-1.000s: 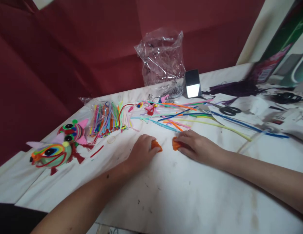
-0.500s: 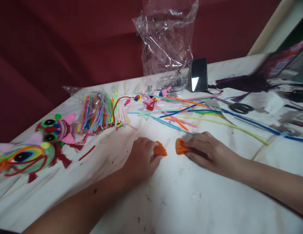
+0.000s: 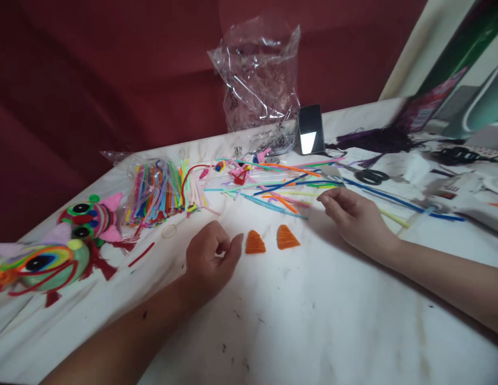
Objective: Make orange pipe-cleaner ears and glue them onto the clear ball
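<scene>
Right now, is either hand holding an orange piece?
No: both orange pieces lie on the table, left hand and right hand clear of them.

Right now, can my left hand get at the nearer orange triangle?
Probably yes: the left hand sits empty right beside the left orange triangle, with only bare table between them.

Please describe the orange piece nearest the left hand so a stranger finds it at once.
On the white table, look between the left hand and the right hand, nearer than the scattered pipe cleaners. Two ribbed orange triangles lie there side by side: pick the left triangle, not the right triangle.
</scene>
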A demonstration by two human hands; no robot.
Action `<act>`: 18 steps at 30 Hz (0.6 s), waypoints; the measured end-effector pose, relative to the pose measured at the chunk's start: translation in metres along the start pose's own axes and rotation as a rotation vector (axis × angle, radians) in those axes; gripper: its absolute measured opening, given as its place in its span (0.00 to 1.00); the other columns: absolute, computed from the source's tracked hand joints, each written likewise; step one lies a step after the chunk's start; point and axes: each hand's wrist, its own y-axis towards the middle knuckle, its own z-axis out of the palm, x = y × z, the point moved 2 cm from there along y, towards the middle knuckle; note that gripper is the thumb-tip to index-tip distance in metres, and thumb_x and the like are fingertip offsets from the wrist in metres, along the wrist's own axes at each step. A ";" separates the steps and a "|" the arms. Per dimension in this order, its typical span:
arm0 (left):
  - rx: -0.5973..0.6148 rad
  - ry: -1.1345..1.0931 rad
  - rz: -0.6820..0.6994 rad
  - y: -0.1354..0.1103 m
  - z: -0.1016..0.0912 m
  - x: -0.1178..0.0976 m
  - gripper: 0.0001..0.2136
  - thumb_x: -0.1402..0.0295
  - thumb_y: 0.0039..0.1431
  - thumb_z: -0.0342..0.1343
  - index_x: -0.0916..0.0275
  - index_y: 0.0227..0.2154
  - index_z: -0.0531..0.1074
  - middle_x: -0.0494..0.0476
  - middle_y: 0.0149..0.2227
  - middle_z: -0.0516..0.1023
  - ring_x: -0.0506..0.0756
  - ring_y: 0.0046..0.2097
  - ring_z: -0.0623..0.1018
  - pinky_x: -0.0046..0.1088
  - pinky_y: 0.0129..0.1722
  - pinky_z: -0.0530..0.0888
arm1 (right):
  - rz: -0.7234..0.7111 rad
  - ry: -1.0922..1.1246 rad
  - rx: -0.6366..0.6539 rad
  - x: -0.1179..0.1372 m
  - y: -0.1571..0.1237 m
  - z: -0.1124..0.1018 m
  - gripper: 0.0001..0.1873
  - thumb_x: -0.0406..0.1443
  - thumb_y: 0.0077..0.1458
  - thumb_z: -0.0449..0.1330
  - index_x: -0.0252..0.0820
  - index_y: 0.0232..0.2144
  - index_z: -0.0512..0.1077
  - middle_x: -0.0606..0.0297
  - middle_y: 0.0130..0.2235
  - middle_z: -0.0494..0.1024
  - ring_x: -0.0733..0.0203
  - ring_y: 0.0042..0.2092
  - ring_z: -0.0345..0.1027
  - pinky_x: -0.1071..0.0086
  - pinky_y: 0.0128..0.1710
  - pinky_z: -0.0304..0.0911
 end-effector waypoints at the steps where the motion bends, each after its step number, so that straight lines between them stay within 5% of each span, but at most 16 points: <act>1: 0.023 0.007 0.083 0.001 -0.002 -0.005 0.14 0.77 0.50 0.54 0.60 0.18 0.53 0.44 0.17 0.54 0.46 0.20 0.57 0.25 0.21 0.54 | 0.001 -0.009 -0.007 -0.002 0.001 0.000 0.16 0.48 0.55 0.50 0.43 0.25 0.64 0.67 0.21 0.65 0.64 0.22 0.57 0.71 0.21 0.54; 6: 0.374 0.006 0.625 -0.010 -0.007 -0.047 0.19 0.68 0.50 0.55 0.60 0.12 0.52 0.46 0.12 0.54 0.49 0.18 0.56 0.30 0.20 0.49 | -0.018 -0.089 -0.035 -0.006 0.008 -0.007 0.17 0.45 0.56 0.49 0.43 0.20 0.61 0.70 0.18 0.60 0.66 0.21 0.53 0.71 0.20 0.50; 10: 0.635 0.036 0.771 -0.032 0.003 -0.074 0.19 0.61 0.54 0.53 0.59 0.11 0.57 0.48 0.13 0.57 0.49 0.18 0.58 0.30 0.19 0.52 | -0.130 -0.211 0.043 0.004 0.019 -0.019 0.12 0.42 0.53 0.50 0.42 0.23 0.65 0.69 0.19 0.65 0.65 0.22 0.56 0.72 0.22 0.52; 13: 0.648 0.065 0.723 -0.033 0.010 -0.065 0.16 0.64 0.54 0.52 0.58 0.13 0.60 0.49 0.14 0.60 0.50 0.19 0.60 0.30 0.21 0.55 | -0.195 -0.313 0.231 0.014 0.022 -0.031 0.11 0.40 0.51 0.51 0.42 0.22 0.67 0.68 0.20 0.68 0.65 0.22 0.59 0.72 0.22 0.54; 18: 0.397 0.241 0.177 -0.007 0.008 -0.008 0.07 0.69 0.54 0.50 0.61 0.22 0.67 0.57 0.25 0.70 0.54 0.30 0.69 0.31 0.30 0.64 | -0.193 -0.316 0.396 0.022 -0.012 -0.045 0.13 0.39 0.54 0.49 0.41 0.25 0.70 0.67 0.22 0.73 0.65 0.22 0.64 0.72 0.23 0.59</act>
